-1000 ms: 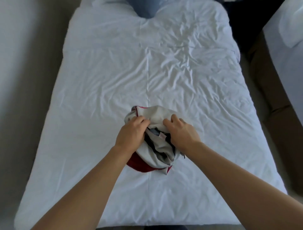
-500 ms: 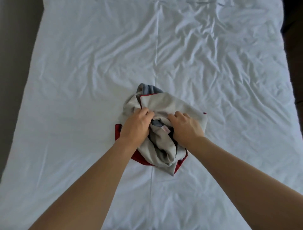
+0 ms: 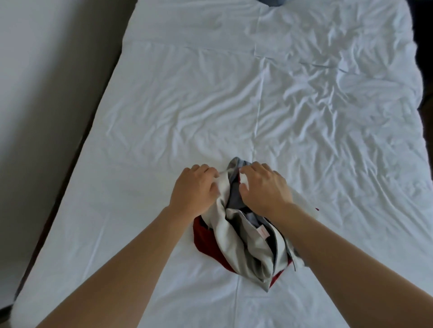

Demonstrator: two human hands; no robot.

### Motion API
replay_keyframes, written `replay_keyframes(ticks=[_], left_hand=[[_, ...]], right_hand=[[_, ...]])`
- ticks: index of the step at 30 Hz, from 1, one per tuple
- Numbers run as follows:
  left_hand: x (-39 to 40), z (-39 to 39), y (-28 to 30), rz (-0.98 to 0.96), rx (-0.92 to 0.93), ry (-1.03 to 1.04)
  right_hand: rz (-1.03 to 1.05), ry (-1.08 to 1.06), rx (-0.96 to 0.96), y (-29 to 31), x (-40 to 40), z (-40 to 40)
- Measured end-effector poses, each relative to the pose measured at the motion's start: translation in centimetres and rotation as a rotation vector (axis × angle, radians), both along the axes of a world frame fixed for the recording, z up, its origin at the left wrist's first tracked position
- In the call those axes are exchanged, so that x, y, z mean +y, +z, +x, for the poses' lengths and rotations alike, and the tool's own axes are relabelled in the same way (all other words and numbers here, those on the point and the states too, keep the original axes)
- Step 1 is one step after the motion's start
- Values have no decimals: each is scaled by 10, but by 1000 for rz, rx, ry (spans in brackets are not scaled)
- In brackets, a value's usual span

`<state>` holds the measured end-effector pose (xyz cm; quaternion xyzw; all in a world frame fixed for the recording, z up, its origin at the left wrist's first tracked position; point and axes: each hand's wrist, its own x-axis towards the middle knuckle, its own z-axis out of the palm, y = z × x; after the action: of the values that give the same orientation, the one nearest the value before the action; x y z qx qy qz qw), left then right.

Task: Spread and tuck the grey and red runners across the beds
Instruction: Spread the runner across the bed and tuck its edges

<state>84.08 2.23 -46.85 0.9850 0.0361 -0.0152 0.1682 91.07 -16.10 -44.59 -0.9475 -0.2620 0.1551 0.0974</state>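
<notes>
A bunched grey and red runner (image 3: 243, 243) lies crumpled on the white bed (image 3: 178, 112), near its front middle. Pale grey folds are on top, red cloth shows underneath at the left and lower right, and a small pink label sits in the folds. My left hand (image 3: 195, 190) pinches a pale grey edge at the bundle's far left. My right hand (image 3: 266, 187) grips another edge at the bundle's far end, just right of the left hand. The two hands are a short gap apart.
The wrinkled white sheet covers the whole bed. A blue pillow (image 3: 271, 2) peeks in at the top edge. A grey floor strip (image 3: 46, 93) runs along the bed's left side. A dark gap (image 3: 424, 46) lies beyond the right edge.
Both hands have shifted to the bundle's far end and taken hold of separate edges, pulling the folds slightly apart. More red cloth shows at the left. The camera has swung back and left.
</notes>
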Motion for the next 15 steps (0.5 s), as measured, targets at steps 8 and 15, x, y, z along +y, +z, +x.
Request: replay_keyframes(ticks=[8, 15], left_hand=[[-5, 39, -18, -125, 97, -147], [-29, 33, -24, -126, 118, -206]], right_hand=[[-223, -206, 127, -40, 27, -7], [-345, -279, 153, -15, 10, -14]])
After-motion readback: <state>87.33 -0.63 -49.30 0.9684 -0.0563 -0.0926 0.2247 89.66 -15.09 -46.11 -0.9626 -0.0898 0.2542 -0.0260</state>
